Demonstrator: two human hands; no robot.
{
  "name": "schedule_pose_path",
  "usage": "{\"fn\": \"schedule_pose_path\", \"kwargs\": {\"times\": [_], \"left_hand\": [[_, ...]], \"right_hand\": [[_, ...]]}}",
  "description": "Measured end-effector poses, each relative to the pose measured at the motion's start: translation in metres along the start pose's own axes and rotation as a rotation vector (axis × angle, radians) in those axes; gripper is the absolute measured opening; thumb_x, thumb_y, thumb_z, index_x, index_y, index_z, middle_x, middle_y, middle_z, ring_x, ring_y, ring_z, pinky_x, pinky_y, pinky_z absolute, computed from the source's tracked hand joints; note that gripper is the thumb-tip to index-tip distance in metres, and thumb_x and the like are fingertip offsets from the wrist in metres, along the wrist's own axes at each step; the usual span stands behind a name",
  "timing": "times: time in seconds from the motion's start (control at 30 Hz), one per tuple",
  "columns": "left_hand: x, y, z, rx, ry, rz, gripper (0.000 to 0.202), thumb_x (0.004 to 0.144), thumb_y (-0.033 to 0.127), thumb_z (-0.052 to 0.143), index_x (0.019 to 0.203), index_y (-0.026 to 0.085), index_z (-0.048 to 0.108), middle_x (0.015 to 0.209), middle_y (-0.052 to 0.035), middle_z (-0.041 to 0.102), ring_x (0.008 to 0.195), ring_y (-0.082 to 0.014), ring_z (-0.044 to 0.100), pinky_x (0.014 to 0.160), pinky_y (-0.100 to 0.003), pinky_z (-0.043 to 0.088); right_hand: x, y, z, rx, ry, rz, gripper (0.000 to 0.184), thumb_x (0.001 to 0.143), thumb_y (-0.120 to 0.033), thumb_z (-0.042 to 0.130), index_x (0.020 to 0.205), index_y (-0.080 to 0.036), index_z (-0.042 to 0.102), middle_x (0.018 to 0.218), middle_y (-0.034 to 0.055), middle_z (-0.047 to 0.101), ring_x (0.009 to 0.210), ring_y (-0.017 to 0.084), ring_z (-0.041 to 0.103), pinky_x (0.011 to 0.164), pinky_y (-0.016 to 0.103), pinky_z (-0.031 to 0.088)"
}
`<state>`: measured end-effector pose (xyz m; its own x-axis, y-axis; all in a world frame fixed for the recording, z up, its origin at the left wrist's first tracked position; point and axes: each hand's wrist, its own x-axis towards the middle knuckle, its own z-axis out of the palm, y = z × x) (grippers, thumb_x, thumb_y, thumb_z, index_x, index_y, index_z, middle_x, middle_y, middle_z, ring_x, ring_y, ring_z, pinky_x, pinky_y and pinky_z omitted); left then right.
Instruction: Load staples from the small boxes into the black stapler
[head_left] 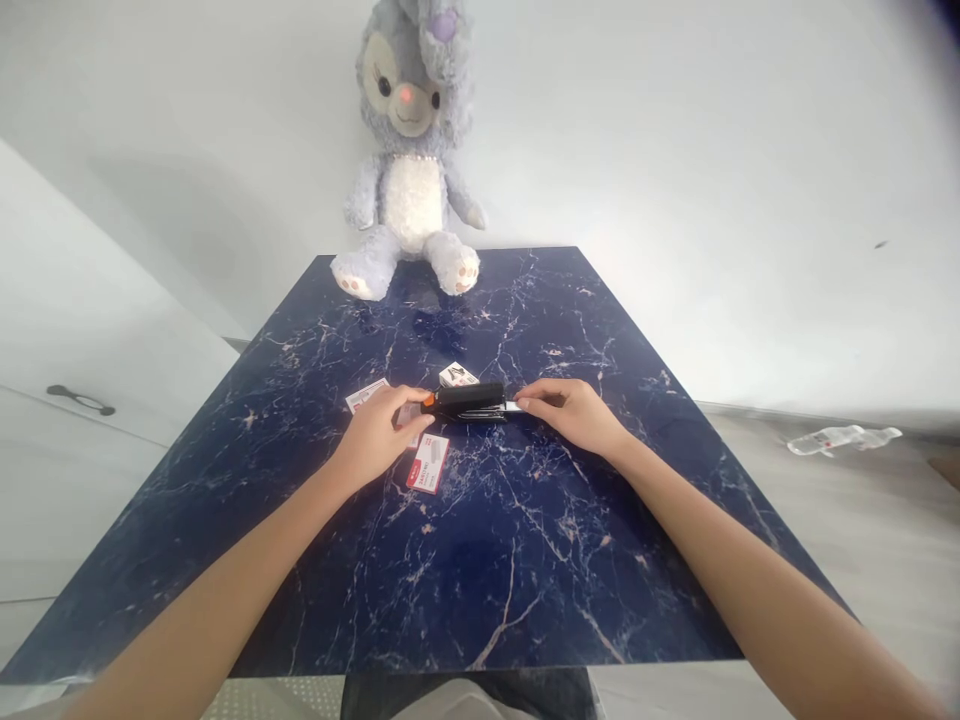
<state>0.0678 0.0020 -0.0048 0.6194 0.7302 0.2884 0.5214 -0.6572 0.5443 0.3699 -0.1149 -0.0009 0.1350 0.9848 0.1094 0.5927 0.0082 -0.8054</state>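
Observation:
A black stapler [471,400] with an orange part at its left end lies level over the table, between my two hands. My left hand [379,432] grips that orange end between thumb and fingers. At the other end, my right hand [574,412] is closed in a pinch on a pale strip [514,407] that sticks out of the stapler. Just below the stapler lies a red and white box [429,463]. Behind it stands a small white box [457,375] with a dark picture on top. A white card or packet [366,394] is partly covered by my left hand.
The dark blue marble-patterned table [480,560] stands against a white wall. A large grey plush toy [412,150] sits at its far edge. On the floor to the right lies a clear plastic bottle [844,439]. A white cabinet with a dark handle [80,400] is at the left.

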Motion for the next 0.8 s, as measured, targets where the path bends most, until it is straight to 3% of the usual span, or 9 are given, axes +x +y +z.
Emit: {"fn": "schedule_pose_path", "kwargs": {"times": [0.17, 0.37, 0.5, 0.8], "left_hand": [[0.000, 0.003, -0.001, -0.005, -0.009, -0.017, 0.029, 0.090, 0.040, 0.068, 0.115, 0.025, 0.068, 0.115, -0.0054, 0.073, 0.101, -0.0250, 0.068, 0.085, -0.039, 0.053], [0.000, 0.004, -0.001, -0.018, -0.010, -0.018, 0.030, 0.091, 0.042, 0.067, 0.116, 0.025, 0.068, 0.117, -0.0060, 0.073, 0.104, -0.0258, 0.067, 0.085, -0.039, 0.053], [0.000, 0.004, -0.001, -0.022, -0.008, -0.016, 0.030, 0.091, 0.041, 0.068, 0.116, 0.025, 0.068, 0.117, -0.0054, 0.073, 0.103, -0.0250, 0.067, 0.085, -0.038, 0.053], [0.000, 0.001, 0.000, -0.040, -0.015, -0.031, 0.032, 0.090, 0.044, 0.068, 0.116, 0.026, 0.067, 0.115, -0.0052, 0.072, 0.094, -0.0232, 0.068, 0.079, -0.035, 0.052]], "right_hand": [[0.000, -0.002, 0.005, -0.064, 0.075, 0.040, 0.023, 0.092, -0.043, 0.061, 0.099, -0.028, 0.077, 0.098, 0.0009, 0.078, 0.083, 0.020, 0.072, 0.076, 0.033, 0.056], [-0.002, -0.007, 0.004, -0.155, 0.005, -0.062, 0.024, 0.096, -0.042, 0.057, 0.101, -0.029, 0.077, 0.101, 0.0009, 0.078, 0.084, 0.020, 0.071, 0.076, 0.034, 0.055], [0.002, -0.008, 0.005, -0.168, -0.015, -0.053, 0.023, 0.095, -0.041, 0.058, 0.101, -0.029, 0.076, 0.104, 0.0009, 0.078, 0.086, 0.020, 0.071, 0.077, 0.033, 0.054], [0.010, -0.009, 0.010, -0.222, 0.074, -0.040, 0.033, 0.099, -0.045, 0.049, 0.092, -0.025, 0.075, 0.080, 0.0001, 0.075, 0.068, 0.017, 0.063, 0.065, 0.029, 0.047]]}}
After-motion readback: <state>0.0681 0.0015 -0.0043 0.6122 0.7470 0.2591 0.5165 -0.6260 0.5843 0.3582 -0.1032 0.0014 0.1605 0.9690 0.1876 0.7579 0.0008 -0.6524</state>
